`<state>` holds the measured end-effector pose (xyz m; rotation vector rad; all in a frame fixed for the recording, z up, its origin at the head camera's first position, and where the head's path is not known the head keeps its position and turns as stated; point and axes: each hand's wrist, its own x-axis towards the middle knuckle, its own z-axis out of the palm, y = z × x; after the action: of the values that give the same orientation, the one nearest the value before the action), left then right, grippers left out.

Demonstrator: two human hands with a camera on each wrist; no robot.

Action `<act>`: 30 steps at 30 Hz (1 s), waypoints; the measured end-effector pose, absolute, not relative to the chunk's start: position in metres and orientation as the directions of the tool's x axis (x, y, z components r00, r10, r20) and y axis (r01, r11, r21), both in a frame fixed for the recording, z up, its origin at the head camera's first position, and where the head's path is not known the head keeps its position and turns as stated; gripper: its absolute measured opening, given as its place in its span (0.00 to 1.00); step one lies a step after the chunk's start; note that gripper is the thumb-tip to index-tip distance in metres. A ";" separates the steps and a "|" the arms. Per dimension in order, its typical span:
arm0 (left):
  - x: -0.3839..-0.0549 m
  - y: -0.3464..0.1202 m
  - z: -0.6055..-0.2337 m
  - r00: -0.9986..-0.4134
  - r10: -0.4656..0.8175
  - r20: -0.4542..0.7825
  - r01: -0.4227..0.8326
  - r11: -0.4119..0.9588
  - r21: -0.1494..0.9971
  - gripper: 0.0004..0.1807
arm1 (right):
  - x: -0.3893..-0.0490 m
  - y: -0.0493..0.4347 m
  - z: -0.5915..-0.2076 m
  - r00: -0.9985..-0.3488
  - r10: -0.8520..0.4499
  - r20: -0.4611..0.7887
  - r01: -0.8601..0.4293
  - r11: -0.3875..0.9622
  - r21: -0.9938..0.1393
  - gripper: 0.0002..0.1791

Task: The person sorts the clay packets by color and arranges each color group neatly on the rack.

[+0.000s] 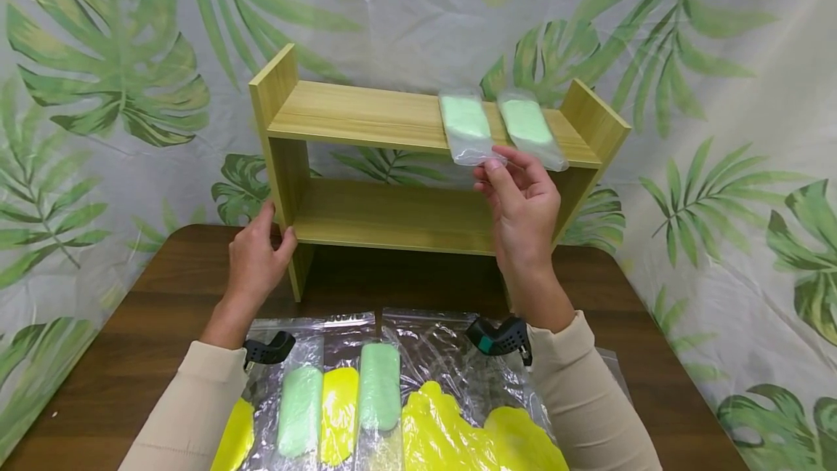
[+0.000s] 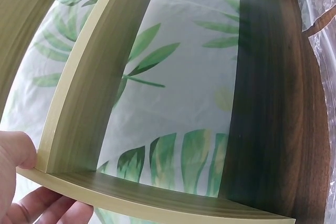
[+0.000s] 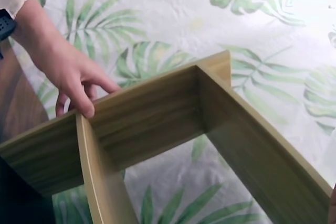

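Observation:
A light wooden two-tier shelf (image 1: 366, 111) stands on the dark table. My left hand (image 1: 257, 256) grips its left side panel (image 2: 173, 203), thumb on the front edge and fingers round the outside; the right wrist view also shows this hand (image 3: 73, 74). At the upper board, my right hand (image 1: 526, 213) pinches the near end of a clear packet with a pale green, soft-looking slab (image 1: 466, 118). That packet lies across the board, its near end overhanging the front edge. To its right lies a similar green packet (image 1: 528, 122), close to the right side panel.
Clear zip bags (image 1: 431, 333) cover the near part of the dark wooden table (image 1: 144, 318). Among them are green slabs (image 1: 380, 384), a yellow slab (image 1: 339, 413) and larger yellow pieces (image 1: 445, 427). A leaf-patterned cloth (image 1: 405, 13) hangs behind the shelf.

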<state>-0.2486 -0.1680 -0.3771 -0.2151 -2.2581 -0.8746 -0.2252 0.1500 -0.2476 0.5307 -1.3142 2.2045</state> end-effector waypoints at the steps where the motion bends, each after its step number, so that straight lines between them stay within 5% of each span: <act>1: -0.248 -0.168 -0.377 -0.743 -0.089 0.663 0.381 0.759 0.529 0.18 | -0.226 0.151 -0.247 -0.789 0.235 0.567 -0.611 -0.398 -0.685 0.09; 30: -0.248 -0.168 -0.377 -0.742 -0.094 0.664 0.378 0.759 0.530 0.21 | -0.231 0.161 -0.250 -0.783 0.182 0.595 -0.616 -0.361 -0.700 0.13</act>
<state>-0.2479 -0.1675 -0.3770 -0.2113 -2.2543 -0.8744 -0.2312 0.1605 -0.2504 0.5827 -1.3790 2.1685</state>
